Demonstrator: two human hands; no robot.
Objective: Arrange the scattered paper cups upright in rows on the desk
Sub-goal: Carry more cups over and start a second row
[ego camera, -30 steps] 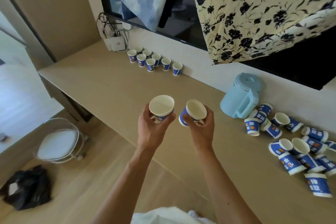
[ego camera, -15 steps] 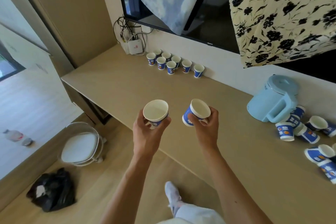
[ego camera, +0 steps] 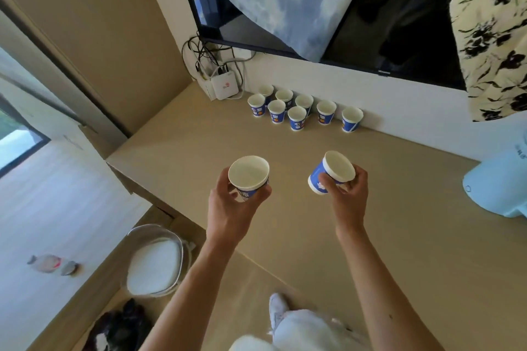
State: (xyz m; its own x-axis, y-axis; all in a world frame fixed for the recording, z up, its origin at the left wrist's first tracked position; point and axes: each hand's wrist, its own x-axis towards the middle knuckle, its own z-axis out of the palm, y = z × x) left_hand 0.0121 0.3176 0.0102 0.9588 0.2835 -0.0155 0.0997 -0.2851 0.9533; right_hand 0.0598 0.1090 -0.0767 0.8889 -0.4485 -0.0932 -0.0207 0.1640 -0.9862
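My left hand [ego camera: 231,209] grips a blue-and-white paper cup [ego camera: 249,175], held upright above the near part of the desk [ego camera: 399,208]. A second paper cup [ego camera: 330,172] sits in my right hand [ego camera: 349,194], tilted with its mouth facing up and to the right. Several matching cups [ego camera: 296,117] stand upright in two rows against the back wall at the desk's far left. The scattered cups on the right are out of frame.
A white router box [ego camera: 224,85] with cables leans in the back left corner. A light-blue kettle [ego camera: 496,188] stands at the right edge. Below the desk's left end are a white stool [ego camera: 154,265] and a dark bag [ego camera: 119,328] on the floor.
The view has swung left and closer to the rows of upright cups; the scattered pile has left the frame. My hands, each still holding a cup, have moved apart.
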